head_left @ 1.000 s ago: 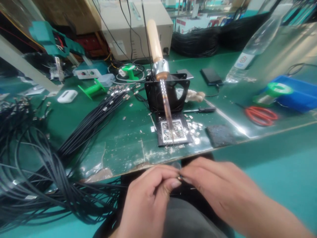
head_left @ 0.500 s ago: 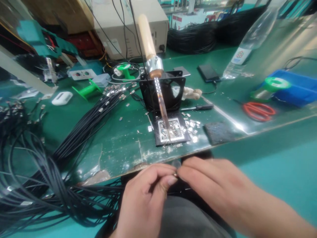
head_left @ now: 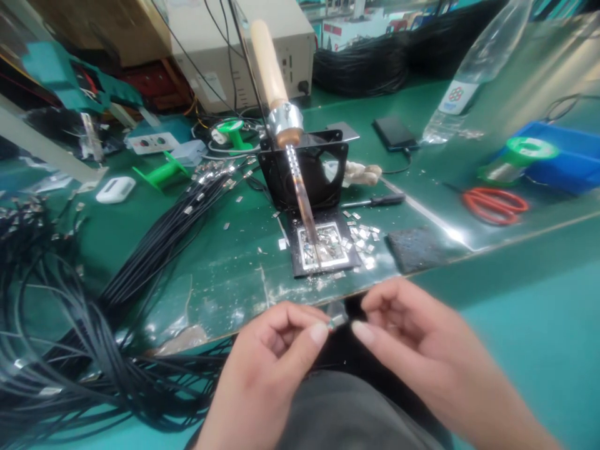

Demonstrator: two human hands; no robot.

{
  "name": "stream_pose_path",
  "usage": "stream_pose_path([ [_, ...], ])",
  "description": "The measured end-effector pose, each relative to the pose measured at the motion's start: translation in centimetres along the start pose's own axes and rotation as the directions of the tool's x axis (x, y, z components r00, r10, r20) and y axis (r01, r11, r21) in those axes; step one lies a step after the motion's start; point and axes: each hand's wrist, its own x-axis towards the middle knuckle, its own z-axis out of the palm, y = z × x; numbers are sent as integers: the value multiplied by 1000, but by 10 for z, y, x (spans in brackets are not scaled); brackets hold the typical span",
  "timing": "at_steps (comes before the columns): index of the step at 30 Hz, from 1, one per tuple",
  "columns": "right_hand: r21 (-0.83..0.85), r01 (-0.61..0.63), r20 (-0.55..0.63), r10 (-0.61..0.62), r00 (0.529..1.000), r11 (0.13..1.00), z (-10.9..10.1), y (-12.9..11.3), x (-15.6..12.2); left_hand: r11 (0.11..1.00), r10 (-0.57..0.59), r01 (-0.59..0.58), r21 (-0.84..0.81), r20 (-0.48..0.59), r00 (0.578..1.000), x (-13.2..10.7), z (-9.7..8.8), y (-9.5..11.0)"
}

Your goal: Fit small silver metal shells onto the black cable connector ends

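Observation:
Below the table's front edge, my left hand (head_left: 276,362) pinches a small shiny metal connector (head_left: 335,321) between thumb and forefinger; a thin black cable runs back from it. My right hand (head_left: 412,344) hovers just to the right of the connector, thumb and curled fingers slightly apart, holding nothing that I can see. Directly beyond the hands, a wooden-handled soldering iron (head_left: 281,119) stands tilted in a black stand (head_left: 304,169), its tip resting on a black plate (head_left: 323,250) covered with small metal clips.
A thick bundle of black cables (head_left: 94,312) spreads over the left of the green table (head_left: 225,275). Red scissors (head_left: 494,205), a solder spool (head_left: 520,156), a blue bin (head_left: 572,162), a dark sponge pad (head_left: 419,248), a screwdriver (head_left: 375,201), a phone (head_left: 394,132) and a plastic bottle (head_left: 473,69) lie to the right.
My two hands, earlier pressed together around the connector, have come apart. The right hand has let go and moved slightly right; the left hand keeps the connector and has raised it a little.

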Motion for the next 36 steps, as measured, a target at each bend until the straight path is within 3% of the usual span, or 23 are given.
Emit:
stream_pose_path([
  [4, 77, -8, 81, 2, 997, 997, -5, 3, -4, 999, -2, 2, -43, 0, 1000, 1, 0, 0],
  [10, -93, 266, 129, -253, 959, 960, -17, -12, -11, 997, 14, -16, -71, -28, 1000, 3, 4, 1],
  [15, -181, 333, 150, -308, 939, 925, -19, -14, -13, 993, 22, -28, -116, -46, 999, 3, 8, 4],
  [18, -204, 382, 102, -369, 924, 901, -17, -13, -11, 991, 17, -19, -129, -19, 1000, 3, 8, 5],
  [21, -172, 264, 50, -259, 965, 949, -10, -14, -8, 990, -3, 11, -140, 57, 998, 2, 8, 5],
  [25, 41, 62, 81, -65, 995, 997, 3, -13, -4, 987, -15, 33, -157, 113, 994, 1, 8, 3],
  [29, 88, -6, 169, -9, 985, 996, 9, -15, -3, 988, -4, 19, -155, 103, 995, 2, 9, 2],
  [36, 31, -3, 128, -1, 992, 1000, 13, -17, -3, 983, 18, -4, -183, 73, 997, 0, 12, 0],
])
